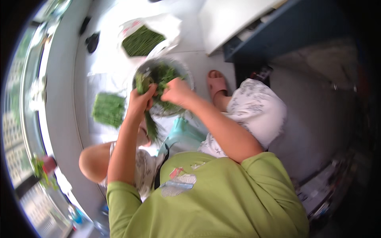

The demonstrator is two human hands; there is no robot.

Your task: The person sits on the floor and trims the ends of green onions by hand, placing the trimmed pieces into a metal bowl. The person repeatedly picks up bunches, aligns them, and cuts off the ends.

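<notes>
My left hand point(142, 98) is closed around a bunch of long thin green stalks point(151, 126), held upright over the left side of a round bin point(190, 78). My right hand point(175, 91) is over the same bin with its fingers bent at the leafy green scraps point(165, 73) inside; blur hides whether it pinches any. Beyond the bin, a white plastic bag point(171, 26) lies open with many green stalks point(143, 41) in it. A pile of cut greens point(108, 109) rests on a sheet on the floor, left of my left hand.
A turquoise plastic stool point(180, 131) is between my legs. My foot in a pink slipper point(217, 84) stands right of the bin. A white and dark cabinet point(238, 20) is at the upper right. A window ledge with a potted plant point(49, 165) runs along the left.
</notes>
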